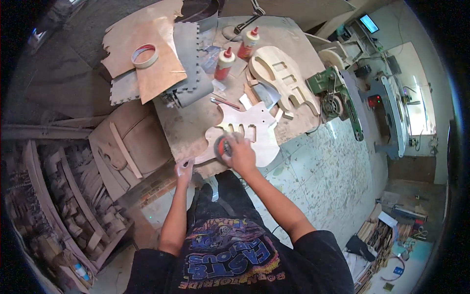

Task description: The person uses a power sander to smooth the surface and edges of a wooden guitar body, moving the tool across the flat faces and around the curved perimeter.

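A pale wooden electric guitar body [267,139] lies flat at the near edge of the workbench [183,125], with cut-out pockets in its face. My right hand [241,154] is closed over a round sander [223,146], dark with an orange-red part, resting on the face of the body. My left hand [184,170] grips the narrow left end of the body at the bench edge; its fingers are partly hidden. Behind the body lies a brown pencil-like stick [226,102]. A second guitar body [284,73], more yellow, rests farther back to the right.
Two glue bottles [225,63] with red caps stand at the back. To the left, a tape roll [145,56] sits on stacked boards and grey foam mats [191,68]. A green machine [333,90] with a wheel stands at the right. A wooden rack of offcuts [81,206] is at lower left.
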Motion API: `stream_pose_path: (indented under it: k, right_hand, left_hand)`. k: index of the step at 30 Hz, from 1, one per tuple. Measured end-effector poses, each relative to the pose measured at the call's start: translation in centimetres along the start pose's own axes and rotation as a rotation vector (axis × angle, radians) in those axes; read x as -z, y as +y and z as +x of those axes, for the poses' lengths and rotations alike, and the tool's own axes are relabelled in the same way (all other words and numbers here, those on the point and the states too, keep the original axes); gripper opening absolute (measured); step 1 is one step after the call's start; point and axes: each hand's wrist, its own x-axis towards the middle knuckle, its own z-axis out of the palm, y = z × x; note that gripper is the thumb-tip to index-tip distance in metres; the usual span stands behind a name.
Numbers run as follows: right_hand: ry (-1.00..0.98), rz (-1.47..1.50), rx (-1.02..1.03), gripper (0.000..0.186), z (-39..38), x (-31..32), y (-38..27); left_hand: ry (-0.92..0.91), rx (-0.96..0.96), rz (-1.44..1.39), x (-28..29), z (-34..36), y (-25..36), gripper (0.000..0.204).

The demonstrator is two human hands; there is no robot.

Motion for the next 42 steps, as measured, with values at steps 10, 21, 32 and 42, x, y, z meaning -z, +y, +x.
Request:
stream_pose_path:
  k: [10, 21, 32, 42]
  right_hand:
    - [0.037, -0.008, -0.389, 0.08, -1.9, 4.7, 9.6]
    - [-0.094, 0.022, -0.112, 0.079, 0.7, 0.9, 0.9]
    - [0.056, 0.021, -0.024, 0.083, 5.2, 0.9, 4.6]
    - [0.057, 0.001, -0.013, 0.082, 9.3, 0.8, 4.2]
  left_hand:
    - [-0.043, 0.109, -0.026, 0.6, 0.4, -0.9, 0.03]
    - [-0.002, -0.149, 0.357, -0.9, -0.3, 1.2, 0.056]
    - [-0.136, -0.313, 0.787, -5.7, -1.2, 6.8, 0.071]
    - [-0.065, -0.323, 0.794, -6.6, -1.3, 6.3, 0.075]
